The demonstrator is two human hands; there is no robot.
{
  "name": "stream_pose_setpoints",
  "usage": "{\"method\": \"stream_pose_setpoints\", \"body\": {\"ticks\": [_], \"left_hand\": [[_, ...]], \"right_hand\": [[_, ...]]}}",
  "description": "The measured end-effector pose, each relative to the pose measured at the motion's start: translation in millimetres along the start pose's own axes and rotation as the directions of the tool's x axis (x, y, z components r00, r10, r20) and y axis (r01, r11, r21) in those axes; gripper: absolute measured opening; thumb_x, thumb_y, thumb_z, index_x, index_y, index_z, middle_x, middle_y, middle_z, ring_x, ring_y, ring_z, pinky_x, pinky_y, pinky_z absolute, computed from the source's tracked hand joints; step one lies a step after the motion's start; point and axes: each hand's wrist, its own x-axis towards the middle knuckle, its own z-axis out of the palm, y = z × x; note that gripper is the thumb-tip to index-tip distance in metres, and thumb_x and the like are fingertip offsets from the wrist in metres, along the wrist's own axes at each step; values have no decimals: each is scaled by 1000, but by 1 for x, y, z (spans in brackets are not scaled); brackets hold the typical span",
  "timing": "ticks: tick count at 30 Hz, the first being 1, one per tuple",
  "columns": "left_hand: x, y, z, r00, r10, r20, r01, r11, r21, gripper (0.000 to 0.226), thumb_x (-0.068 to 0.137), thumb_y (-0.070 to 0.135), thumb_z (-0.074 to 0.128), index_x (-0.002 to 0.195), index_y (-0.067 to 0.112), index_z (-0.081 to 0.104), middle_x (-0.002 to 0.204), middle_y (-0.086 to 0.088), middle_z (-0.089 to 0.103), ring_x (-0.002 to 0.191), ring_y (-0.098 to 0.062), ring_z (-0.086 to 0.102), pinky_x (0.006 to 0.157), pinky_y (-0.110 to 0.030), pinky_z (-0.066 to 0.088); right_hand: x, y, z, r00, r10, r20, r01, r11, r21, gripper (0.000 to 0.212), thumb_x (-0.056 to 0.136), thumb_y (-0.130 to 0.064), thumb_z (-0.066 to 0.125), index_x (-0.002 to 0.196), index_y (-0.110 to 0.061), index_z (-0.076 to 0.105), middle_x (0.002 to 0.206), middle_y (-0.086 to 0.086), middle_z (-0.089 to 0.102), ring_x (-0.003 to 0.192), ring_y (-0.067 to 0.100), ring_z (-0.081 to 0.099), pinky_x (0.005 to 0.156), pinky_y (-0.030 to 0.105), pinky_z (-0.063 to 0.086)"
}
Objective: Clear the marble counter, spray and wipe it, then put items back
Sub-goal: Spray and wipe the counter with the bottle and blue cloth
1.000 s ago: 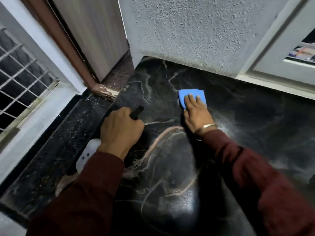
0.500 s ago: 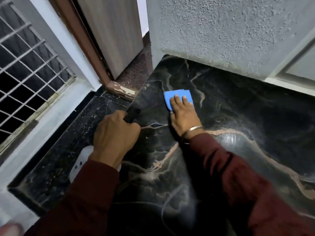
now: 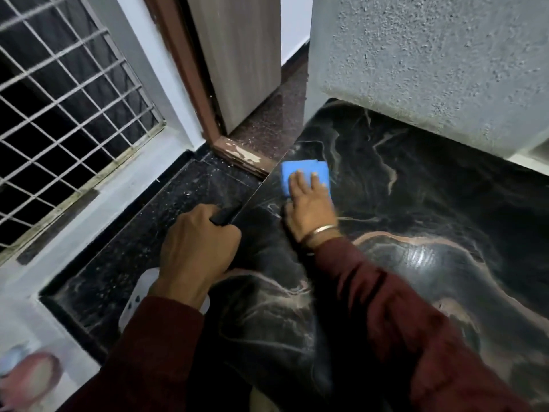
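- the blue cloth (image 3: 303, 173) lies folded flat on the marble counter (image 3: 416, 233), at the counter's far left corner, just beside the chipped foot of the brown door frame (image 3: 237, 154) and near the base of the textured grey wall (image 3: 430, 69).
- the right hand (image 3: 310, 205) presses it down with straight, spread fingers, palm low to the stone; a flat hand like this likely spreads pressure across the whole pad for wiping right up to the edge.
- a thin bangle (image 3: 319, 232) sits at that wrist, above a dark red sleeve (image 3: 401, 322).
- the left hand (image 3: 197, 248) is curled tight around a spray bottle (image 3: 133, 301); a dark part pokes out past the knuckles and a white body shows below the wrist, though the hand hides most of it, so the nozzle's aim cannot be told.
- the bottle is held off the counter's left edge, over the lower speckled black ledge (image 3: 133, 227), probably to keep it ready while leaving the wiped surface free.
- the near right of the counter carries a bright sheen, which may be damp stone already wiped.
- a grilled window (image 3: 65, 114) fills the far left; a blurred pink shape at the near left corner cannot be identified.
- judged from this, the wiping step is under way, with items yet to go back.
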Motion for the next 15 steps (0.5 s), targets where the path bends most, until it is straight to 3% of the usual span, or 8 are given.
{"method": "stream_pose_setpoints", "body": {"ticks": [3,5,6,7,9,11,13,15], "left_hand": [[-4,-4,-3,1000,-23,-12,23,1000,4,9,80,14,57,71,15,57,70,-7,56,65,-27,52,55,-35,33],[-8,-10,-5,999,-37,-19,37,999,16,12,80,14,57,68,14,54,67,-8,54,63,-28,51,53,-34,31],[-10,-12,-5,999,-40,-24,41,999,13,15,79,15,57,65,13,52,66,-8,53,65,-32,52,54,-35,31],[-11,-16,-7,999,-45,-29,45,999,6,18,79,15,57,63,14,50,66,-9,53,67,-34,53,55,-35,32],[-14,-22,-10,998,-49,-35,49,999,-2,22,80,14,58,61,16,47,68,-9,54,68,-33,53,57,-36,32],[-18,-27,-13,997,-62,-39,63,998,9,21,83,15,58,64,17,49,73,-8,55,68,-28,52,59,-36,34],[-19,-29,-12,996,-71,-51,71,997,8,21,85,16,58,66,17,50,74,-8,55,67,-27,51,58,-36,33],[-21,-29,-10,996,-78,-51,78,997,-11,22,85,16,57,64,16,50,70,-8,53,63,-26,49,55,-35,30]], "right_hand": [[-47,-60,15,944,-317,88,300,940,159,47,82,-16,51,127,-1,56,133,17,54,123,42,48,104,50,39],[-93,-68,12,798,-567,206,524,821,229,50,88,-21,44,136,-9,48,144,9,45,135,35,36,115,44,25],[-106,-58,5,751,-611,249,561,790,247,52,89,-25,39,140,-12,44,148,5,41,139,31,31,118,38,17],[-108,-43,3,756,-611,235,562,790,243,55,89,-27,37,142,-13,41,149,4,40,140,28,30,118,34,12],[-86,-2,2,846,-504,175,482,863,151,57,87,-27,35,141,-8,42,146,10,42,137,32,35,115,39,15],[-46,30,-1,964,-238,118,226,968,107,58,88,-26,33,140,-3,41,146,18,40,135,42,34,114,47,21],[-20,20,-3,992,7,127,-21,993,114,59,88,-25,33,141,-1,38,149,20,35,136,46,28,112,50,22],[-28,-17,3,990,-21,138,8,995,95,55,88,-19,40,140,0,41,146,21,38,134,46,33,110,50,27]]}}
